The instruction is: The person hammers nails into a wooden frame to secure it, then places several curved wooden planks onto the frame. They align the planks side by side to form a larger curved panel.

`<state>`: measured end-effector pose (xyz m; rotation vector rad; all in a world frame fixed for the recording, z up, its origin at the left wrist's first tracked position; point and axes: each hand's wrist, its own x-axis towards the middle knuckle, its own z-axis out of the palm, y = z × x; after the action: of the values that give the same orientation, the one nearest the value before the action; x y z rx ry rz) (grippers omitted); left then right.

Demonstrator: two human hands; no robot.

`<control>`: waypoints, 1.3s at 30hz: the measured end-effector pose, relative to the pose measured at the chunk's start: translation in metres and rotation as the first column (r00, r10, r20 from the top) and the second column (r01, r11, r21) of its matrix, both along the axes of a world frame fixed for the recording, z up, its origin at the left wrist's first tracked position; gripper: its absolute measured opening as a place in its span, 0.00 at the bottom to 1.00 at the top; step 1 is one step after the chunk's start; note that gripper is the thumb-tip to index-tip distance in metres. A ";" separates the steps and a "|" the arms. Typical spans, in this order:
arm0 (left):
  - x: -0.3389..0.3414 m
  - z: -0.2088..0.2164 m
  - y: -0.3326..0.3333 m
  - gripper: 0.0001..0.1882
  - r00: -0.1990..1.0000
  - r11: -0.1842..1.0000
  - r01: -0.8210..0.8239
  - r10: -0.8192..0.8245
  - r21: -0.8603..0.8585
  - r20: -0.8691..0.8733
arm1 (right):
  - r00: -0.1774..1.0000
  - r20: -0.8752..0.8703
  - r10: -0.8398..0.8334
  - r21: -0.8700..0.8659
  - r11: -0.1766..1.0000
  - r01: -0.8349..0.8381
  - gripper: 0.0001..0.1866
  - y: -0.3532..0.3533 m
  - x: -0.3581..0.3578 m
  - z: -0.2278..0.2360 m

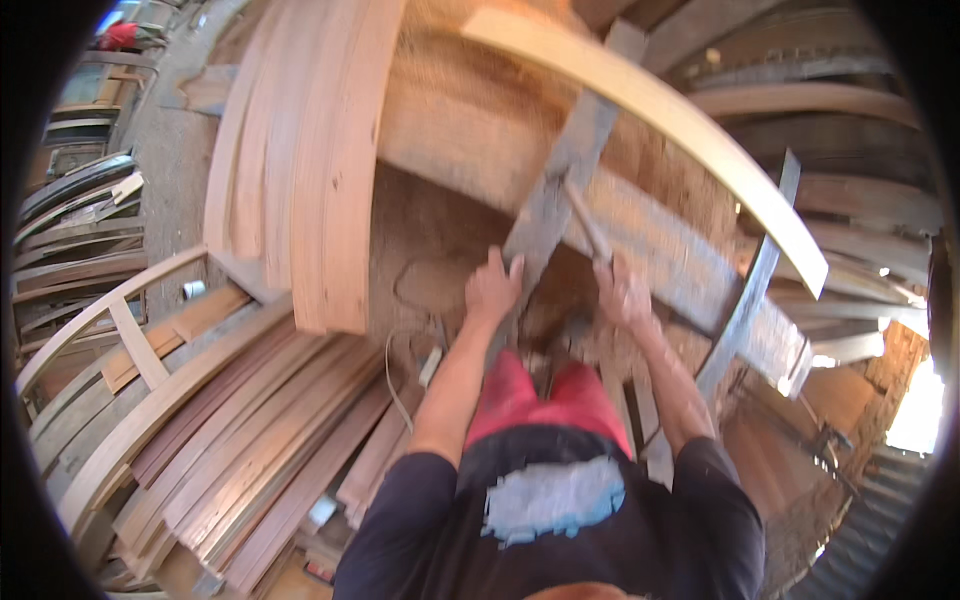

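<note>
The bench, built of thick, worn timber, slanted across the middle. A stack of long reddish planks stood at its left, with a pile of curved boards below that, near a ladder-like wooden frame. The person wore a dark shirt with a pale patch, and red trousers. A long, pale curved board lay over two grey bars, the nearer bar crossing the bench between the hands. The right hand had its grip wrapped round the near end of a wooden-handled tool, whose far end met the nearer bar. The left hand was at that bar's left edge, one finger and the thumb spread apart; whether its grip pinched anything, I could not tell. A thin cable looped beside the left forearm, and a small white cup lay farther left.
</note>
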<state>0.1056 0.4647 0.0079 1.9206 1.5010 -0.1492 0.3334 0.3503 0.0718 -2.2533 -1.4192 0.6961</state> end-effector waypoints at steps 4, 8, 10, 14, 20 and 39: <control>0.005 -0.001 0.002 0.28 0.999 0.999 -0.007 0.008 0.035 -0.031 | 0.996 -0.046 -0.076 0.395 0.914 0.088 0.20 -0.002 -0.023 0.001; 0.009 0.000 0.002 0.27 0.999 0.998 -0.006 0.009 0.060 -0.043 | 0.989 -0.022 -0.147 -0.214 0.967 0.139 0.21 -0.019 -0.014 -0.033; 0.022 0.000 0.018 0.27 0.999 0.994 -0.017 0.020 0.105 -0.027 | 0.988 -0.023 -0.154 -0.157 0.976 0.148 0.19 -0.010 0.000 -0.025; 0.007 0.001 0.001 0.28 0.999 0.998 -0.012 0.015 0.069 -0.039 | 0.999 0.006 -0.047 -0.083 0.995 0.047 0.19 -0.045 0.001 -0.016; 0.009 0.002 0.000 0.28 0.994 0.999 -0.023 0.028 0.045 -0.103 | 0.970 0.151 0.193 -0.110 0.978 -0.177 0.22 -0.042 0.058 0.004; 0.012 0.006 -0.001 0.28 0.987 0.998 -0.006 0.016 0.063 -0.159 | 0.985 -0.173 -0.007 -0.062 0.998 -0.003 0.30 -0.004 0.057 -0.017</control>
<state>0.1177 0.4639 0.0138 1.9888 1.6374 -0.2591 0.3906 0.3458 0.0553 -2.1791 -1.3287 0.9233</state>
